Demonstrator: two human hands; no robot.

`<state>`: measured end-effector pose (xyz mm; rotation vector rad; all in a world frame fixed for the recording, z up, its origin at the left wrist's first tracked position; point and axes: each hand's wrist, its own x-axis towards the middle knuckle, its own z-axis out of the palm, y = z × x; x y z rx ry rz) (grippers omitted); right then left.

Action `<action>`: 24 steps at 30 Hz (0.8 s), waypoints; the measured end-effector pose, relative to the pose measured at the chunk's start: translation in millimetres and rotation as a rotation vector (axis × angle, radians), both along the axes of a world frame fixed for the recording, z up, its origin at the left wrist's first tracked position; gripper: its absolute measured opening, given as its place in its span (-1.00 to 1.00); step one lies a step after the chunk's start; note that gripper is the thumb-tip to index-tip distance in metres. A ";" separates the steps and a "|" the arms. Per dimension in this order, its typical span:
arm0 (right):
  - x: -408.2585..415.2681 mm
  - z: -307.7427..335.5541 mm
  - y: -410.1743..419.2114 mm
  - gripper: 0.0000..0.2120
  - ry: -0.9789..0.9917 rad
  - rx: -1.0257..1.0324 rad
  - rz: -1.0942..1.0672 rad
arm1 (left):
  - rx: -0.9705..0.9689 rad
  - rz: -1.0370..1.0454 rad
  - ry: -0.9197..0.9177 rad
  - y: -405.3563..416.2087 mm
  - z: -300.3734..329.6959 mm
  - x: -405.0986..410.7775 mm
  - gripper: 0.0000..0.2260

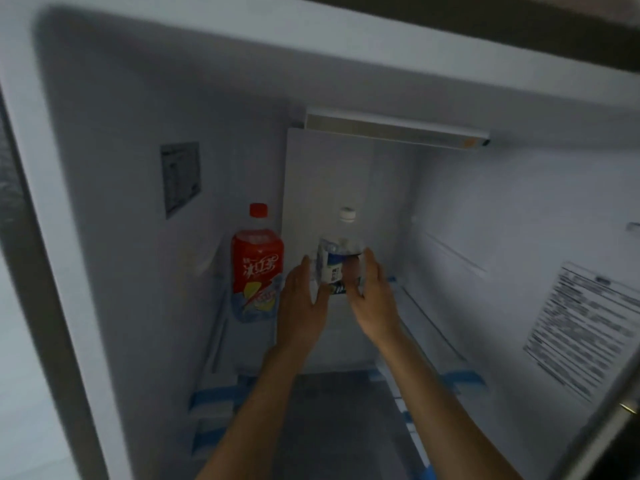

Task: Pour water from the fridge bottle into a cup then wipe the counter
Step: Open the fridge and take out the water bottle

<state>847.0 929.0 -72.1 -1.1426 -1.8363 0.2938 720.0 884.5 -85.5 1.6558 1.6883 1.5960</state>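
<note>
A clear water bottle (341,252) with a white cap and a blue-and-white label stands upright near the back of the open fridge. My left hand (302,301) is at its left side and my right hand (372,294) at its right side, fingers spread and curved around the label. The fingers reach the bottle's sides, but the blur hides whether either hand grips it. Both forearms stretch in from the bottom of the view. No cup or counter is in view.
A red-labelled drink bottle (256,265) with a red cap stands just left of the water bottle, against the fridge's left wall. A lamp bar (394,131) runs across the fridge's back top. Printed stickers (585,327) are on the right wall. Blue tape strips (462,377) mark the shelf edges.
</note>
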 end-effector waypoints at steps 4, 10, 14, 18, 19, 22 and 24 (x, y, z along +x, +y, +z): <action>-3.5 3.8 14.3 -0.47 0.181 -0.146 0.140 | 0.000 -0.082 -0.049 20.9 5.9 0.4 -0.49; -0.8 3.4 26.5 -0.45 0.251 -0.214 0.317 | 0.037 -0.186 -0.087 37.1 4.8 1.9 -0.47; 2.2 -4.3 22.7 -0.38 0.291 -0.209 0.315 | 0.102 -0.198 -0.116 34.2 0.2 4.0 -0.51; 3.7 -8.0 1.4 -0.43 0.400 -0.143 0.313 | 0.120 -0.221 -0.141 22.4 -8.4 4.2 -0.48; 5.0 -8.5 -5.4 -0.43 0.414 -0.121 0.312 | 0.133 -0.233 -0.154 15.6 -7.8 5.1 -0.47; 7.5 -4.2 -31.0 -0.44 0.444 -0.064 0.285 | 0.199 -0.252 -0.177 -6.2 -1.4 6.6 -0.49; 8.6 -0.3 -51.0 -0.45 0.454 -0.018 0.256 | 0.236 -0.256 -0.167 -20.9 2.6 6.4 -0.45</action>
